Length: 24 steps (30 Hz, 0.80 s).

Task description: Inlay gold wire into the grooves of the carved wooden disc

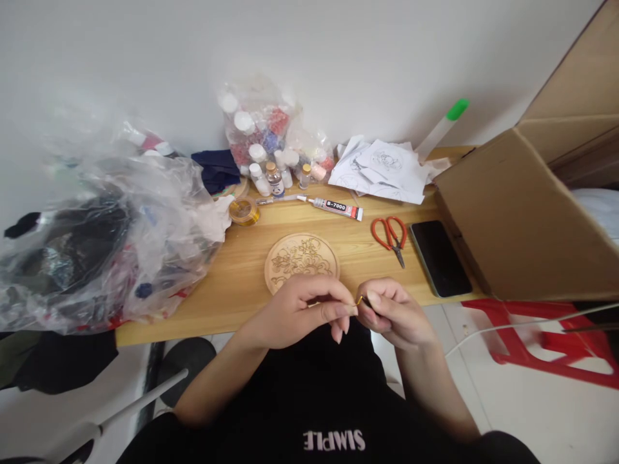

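My left hand [309, 308] is closed in a pinch on a short piece of gold wire [358, 301]. Close beside it, my right hand [397, 314] is also closed, with the wire's other end at its fingertips. A small dark tip shows between the right thumb and finger; most of it is hidden, so its kind is unclear. Both hands are over the table's front edge. Just beyond the left hand lies a round wooden disc [302, 254] bearing a gold outline pattern, its near edge covered by that hand.
Red-handled pliers [390, 236], a phone [440, 258] and a B-7000 glue tube [336, 207] lie beyond my hands. A spool of gold wire [244, 211] sits left of the glue. Plastic bags [159, 225] fill the left; a cardboard box [517, 219] stands right. Paper drawings [382, 167] lie behind.
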Each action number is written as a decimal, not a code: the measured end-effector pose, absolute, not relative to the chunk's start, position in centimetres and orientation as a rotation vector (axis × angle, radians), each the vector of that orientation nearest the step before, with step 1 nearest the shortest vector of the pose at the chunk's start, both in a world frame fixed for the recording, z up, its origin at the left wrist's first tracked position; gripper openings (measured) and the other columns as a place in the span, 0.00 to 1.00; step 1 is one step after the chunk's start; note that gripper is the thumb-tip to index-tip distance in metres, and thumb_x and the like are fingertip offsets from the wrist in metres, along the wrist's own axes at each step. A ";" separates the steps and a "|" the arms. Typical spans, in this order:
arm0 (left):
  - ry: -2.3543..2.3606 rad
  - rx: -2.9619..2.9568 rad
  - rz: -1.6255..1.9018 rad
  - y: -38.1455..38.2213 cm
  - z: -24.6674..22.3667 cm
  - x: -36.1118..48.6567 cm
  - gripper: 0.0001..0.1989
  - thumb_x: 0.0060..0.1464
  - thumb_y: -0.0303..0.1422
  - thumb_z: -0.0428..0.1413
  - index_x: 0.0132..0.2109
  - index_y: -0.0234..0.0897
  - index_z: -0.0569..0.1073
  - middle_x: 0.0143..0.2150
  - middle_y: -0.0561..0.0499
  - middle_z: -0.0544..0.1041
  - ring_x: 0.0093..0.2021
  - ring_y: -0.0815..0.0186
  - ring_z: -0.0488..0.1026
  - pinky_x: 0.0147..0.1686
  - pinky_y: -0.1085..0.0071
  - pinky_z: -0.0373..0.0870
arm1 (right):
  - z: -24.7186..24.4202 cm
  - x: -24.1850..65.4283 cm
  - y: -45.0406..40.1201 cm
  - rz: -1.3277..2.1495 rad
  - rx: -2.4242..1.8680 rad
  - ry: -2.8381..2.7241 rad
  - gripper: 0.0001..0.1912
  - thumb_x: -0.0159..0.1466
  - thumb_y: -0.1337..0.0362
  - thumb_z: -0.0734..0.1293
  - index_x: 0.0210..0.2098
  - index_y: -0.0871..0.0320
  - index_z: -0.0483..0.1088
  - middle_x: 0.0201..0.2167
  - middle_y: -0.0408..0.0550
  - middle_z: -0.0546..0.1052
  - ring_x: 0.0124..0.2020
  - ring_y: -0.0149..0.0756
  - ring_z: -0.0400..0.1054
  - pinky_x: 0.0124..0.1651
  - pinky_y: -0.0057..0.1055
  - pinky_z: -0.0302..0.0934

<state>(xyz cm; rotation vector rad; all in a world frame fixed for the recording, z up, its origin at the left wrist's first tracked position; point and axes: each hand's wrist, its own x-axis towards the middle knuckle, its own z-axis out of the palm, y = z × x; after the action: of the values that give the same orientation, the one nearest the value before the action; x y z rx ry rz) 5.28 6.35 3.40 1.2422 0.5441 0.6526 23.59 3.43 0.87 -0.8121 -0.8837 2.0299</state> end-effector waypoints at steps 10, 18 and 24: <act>0.590 1.235 0.661 6.3 3.4 5.3 0.09 0.57 0.34 0.56 0.32 0.32 0.72 0.25 0.53 0.73 0.23 0.74 0.71 0.24 0.78 0.69 | 1.1 23.5 3.4 1.960 -0.841 -0.977 0.22 0.59 0.50 0.67 0.19 0.62 0.66 0.12 0.35 0.56 0.13 0.18 0.40 0.15 0.22 0.35; 0.664 1.503 0.681 6.3 3.8 5.1 0.09 0.58 0.33 0.53 0.31 0.34 0.71 0.24 0.54 0.71 0.24 0.76 0.67 0.25 0.79 0.63 | 0.6 23.7 3.2 1.916 -0.863 -1.014 0.22 0.60 0.51 0.66 0.20 0.62 0.65 0.12 0.35 0.55 0.14 0.18 0.40 0.16 0.22 0.36; 0.772 1.758 0.711 5.9 4.2 5.4 0.09 0.61 0.31 0.50 0.33 0.35 0.71 0.26 0.56 0.69 0.27 0.75 0.64 0.29 0.78 0.60 | 0.8 23.8 3.1 1.797 -0.878 -1.135 0.18 0.64 0.57 0.63 0.22 0.61 0.67 0.14 0.36 0.55 0.16 0.20 0.43 0.19 0.23 0.39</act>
<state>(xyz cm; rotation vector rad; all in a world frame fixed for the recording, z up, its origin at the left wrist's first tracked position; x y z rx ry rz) 5.41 5.94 4.22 1.7580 0.7722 0.7113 23.80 3.13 0.84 -0.8785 -1.1351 1.7967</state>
